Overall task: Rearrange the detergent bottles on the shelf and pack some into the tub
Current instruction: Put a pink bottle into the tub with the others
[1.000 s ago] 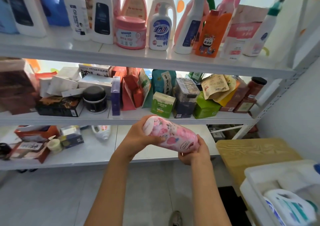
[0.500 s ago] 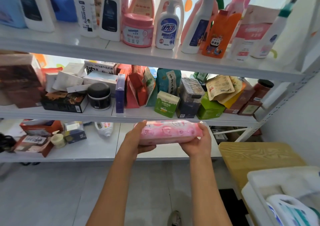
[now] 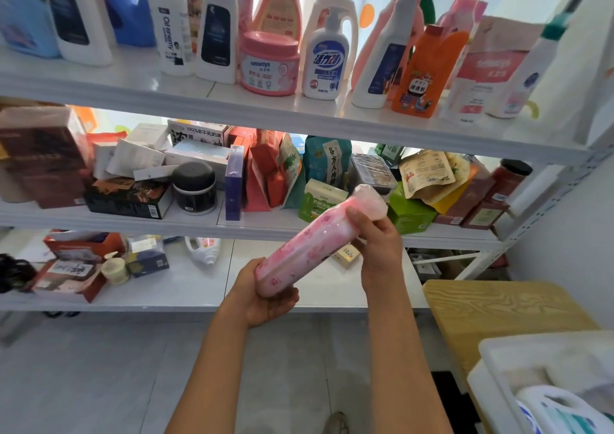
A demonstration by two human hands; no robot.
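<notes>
I hold a pink bottle (image 3: pixel 309 251) in both hands at the centre of the frame, in front of the shelf (image 3: pixel 299 114). It lies tilted, its base low to the left and its cap end raised to the right. My left hand (image 3: pixel 265 297) cups the base from beneath, fingers curled up around it. My right hand (image 3: pixel 375 244) grips the upper part just below the cap, thumb across the front.

Along the top of the frame stand detergent bottles: a white pump bottle (image 3: pixel 327 61) with a pink jar (image 3: pixel 269 63) touching its left side, and an orange bottle (image 3: pixel 418 71) further right. The middle board holds boxes and pouches. At the lower right corner sits the white tub (image 3: pixel 498 367), with a white and teal bottle (image 3: pixel 561 410) lying inside it. A wooden stool (image 3: pixel 498 314) is just behind the tub.
</notes>
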